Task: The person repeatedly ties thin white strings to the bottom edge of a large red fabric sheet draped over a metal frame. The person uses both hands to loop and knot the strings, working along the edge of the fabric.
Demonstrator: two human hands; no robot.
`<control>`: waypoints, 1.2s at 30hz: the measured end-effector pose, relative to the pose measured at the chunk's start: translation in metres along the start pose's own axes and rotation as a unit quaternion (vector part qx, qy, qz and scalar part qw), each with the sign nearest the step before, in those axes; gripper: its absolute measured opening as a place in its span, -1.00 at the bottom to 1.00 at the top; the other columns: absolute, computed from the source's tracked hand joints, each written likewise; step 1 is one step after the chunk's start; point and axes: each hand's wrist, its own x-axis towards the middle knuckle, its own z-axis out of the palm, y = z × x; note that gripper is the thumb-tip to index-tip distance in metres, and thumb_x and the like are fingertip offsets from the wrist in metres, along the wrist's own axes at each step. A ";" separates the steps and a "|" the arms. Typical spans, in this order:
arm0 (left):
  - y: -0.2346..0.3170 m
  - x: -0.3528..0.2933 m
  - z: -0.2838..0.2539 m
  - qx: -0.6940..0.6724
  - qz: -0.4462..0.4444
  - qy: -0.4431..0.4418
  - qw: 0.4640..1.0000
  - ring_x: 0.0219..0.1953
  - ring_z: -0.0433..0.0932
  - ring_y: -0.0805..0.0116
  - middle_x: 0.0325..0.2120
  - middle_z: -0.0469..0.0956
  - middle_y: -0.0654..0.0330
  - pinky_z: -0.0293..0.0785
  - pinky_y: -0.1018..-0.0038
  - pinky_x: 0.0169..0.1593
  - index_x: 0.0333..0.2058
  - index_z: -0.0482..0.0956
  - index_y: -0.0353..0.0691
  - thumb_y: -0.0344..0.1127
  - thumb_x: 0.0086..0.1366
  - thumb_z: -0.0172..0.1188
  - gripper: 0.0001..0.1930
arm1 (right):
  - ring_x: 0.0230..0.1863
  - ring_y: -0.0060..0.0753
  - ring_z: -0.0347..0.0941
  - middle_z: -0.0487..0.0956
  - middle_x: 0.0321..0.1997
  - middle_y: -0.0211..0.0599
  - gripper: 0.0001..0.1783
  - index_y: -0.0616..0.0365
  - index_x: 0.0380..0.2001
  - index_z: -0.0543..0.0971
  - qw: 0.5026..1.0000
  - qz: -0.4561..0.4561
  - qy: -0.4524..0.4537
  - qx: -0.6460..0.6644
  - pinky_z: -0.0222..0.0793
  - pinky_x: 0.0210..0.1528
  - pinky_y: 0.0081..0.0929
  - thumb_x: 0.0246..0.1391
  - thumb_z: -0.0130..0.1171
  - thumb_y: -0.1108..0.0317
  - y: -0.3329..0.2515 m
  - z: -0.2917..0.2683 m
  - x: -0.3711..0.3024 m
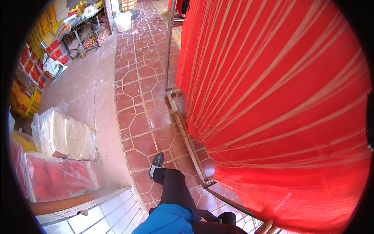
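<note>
A large sheet of red cloth [280, 121], streaked with bunches of pale loose threads, fills the right side of the head view. It hangs on a rusty metal rack [187, 144] whose base frame stands on the floor. At the lower edge, my right hand [265, 227] shows only in part, its fingers closed at the rack's dark bar [233, 203] close to the cloth's lower border. The rest of that hand is cut off by the picture's edge. My left hand is out of view. A blue garment [169, 220] covers part of me at the bottom.
Red-brown patterned tiles [144, 117] form the walkway, where my black shoe [157, 160] steps beside the rack. On the left lie plastic-wrapped bundles [72, 136] above a white-tiled ledge [93, 220]. Stacked yellow and red packages [31, 74], a cluttered table [83, 23] and a white bucket [123, 22] stand farther off.
</note>
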 end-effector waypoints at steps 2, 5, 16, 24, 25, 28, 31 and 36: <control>-0.001 0.009 0.005 0.005 0.003 0.000 1.000 -0.09 0.44 0.28 -0.19 0.51 0.06 0.31 0.30 0.00 -0.19 0.52 -0.19 -0.13 0.25 -0.07 -0.68 | 0.16 -0.12 0.20 0.21 0.23 -0.02 -0.40 0.27 0.21 0.13 1.000 -0.004 -0.011 0.009 0.12 0.20 -0.20 0.19 -0.04 0.22 0.003 -0.010 -0.004; -0.005 0.022 0.011 0.021 0.001 -0.002 1.000 -0.10 0.44 0.30 -0.20 0.52 0.07 0.32 0.30 -0.01 -0.20 0.53 -0.18 -0.13 0.25 -0.06 -0.69 | 0.16 -0.12 0.19 0.21 0.23 -0.02 -0.40 0.27 0.21 0.13 0.999 0.002 -0.039 0.029 0.10 0.20 -0.20 0.19 -0.04 0.22 0.003 -0.019 -0.009; 0.032 0.076 0.064 -0.016 0.151 0.014 0.988 -0.12 0.45 0.34 -0.25 0.54 0.08 0.33 0.31 -0.03 -0.24 0.56 -0.16 -0.15 0.23 -0.02 -0.72 | -0.12 -0.15 0.31 0.38 -0.10 0.01 -0.58 0.35 0.03 0.30 0.978 -0.158 -0.088 -0.107 0.24 0.00 -0.30 0.11 -0.03 0.42 -0.035 0.007 -0.006; 0.135 -0.014 0.030 0.229 0.010 0.330 0.916 -0.39 0.57 0.11 -0.47 0.58 0.06 0.46 0.27 -0.32 -0.35 0.59 -0.14 -0.15 0.00 0.18 -0.75 | -0.19 -0.41 0.43 0.49 -0.22 -0.21 -0.56 0.26 0.00 0.32 0.974 -0.090 -0.197 0.064 0.34 -0.10 -0.48 0.02 0.14 0.55 -0.031 0.002 0.008; 0.145 -0.032 0.030 0.190 -0.012 0.378 0.906 -0.38 0.58 0.13 -0.46 0.58 0.06 0.46 0.30 -0.33 -0.34 0.58 -0.14 -0.17 0.05 0.17 -0.77 | -0.21 -0.40 0.44 0.49 -0.24 -0.20 -0.56 0.26 -0.03 0.33 0.973 -0.117 -0.184 0.070 0.35 -0.12 -0.47 -0.01 0.18 0.56 -0.031 0.003 0.008; 0.177 -0.079 0.032 0.141 0.046 0.566 0.811 -0.40 0.56 0.05 -0.49 0.55 0.02 0.46 0.28 -0.36 -0.39 0.57 -0.12 -0.26 0.13 0.10 -0.87 | -0.27 -0.38 0.44 0.48 -0.29 -0.23 -0.52 0.26 -0.09 0.34 0.967 -0.236 -0.090 -0.032 0.36 -0.17 -0.46 -0.12 0.25 0.59 -0.036 -0.002 0.004; 0.205 -0.108 0.024 0.086 0.092 0.669 0.733 -0.55 0.53 0.30 -0.55 0.54 0.10 0.43 0.47 -0.45 -0.32 0.57 -0.21 -0.41 0.15 0.16 -0.89 | -0.32 -0.37 0.42 0.46 -0.33 -0.24 -0.51 0.25 -0.16 0.36 0.962 -0.263 -0.052 -0.053 0.35 -0.20 -0.45 -0.22 0.30 0.61 -0.041 -0.008 0.000; 0.250 -0.105 -0.017 0.105 0.194 0.723 0.655 -0.45 0.51 0.40 -0.43 0.53 0.15 0.41 0.54 -0.39 -0.22 0.53 -0.25 -0.48 0.17 0.14 -0.82 | -0.48 -0.32 0.35 0.41 -0.49 -0.27 -0.67 0.19 -0.41 0.42 0.951 -0.294 -0.052 -0.085 0.28 -0.37 -0.44 -0.29 0.31 0.62 -0.042 -0.010 -0.001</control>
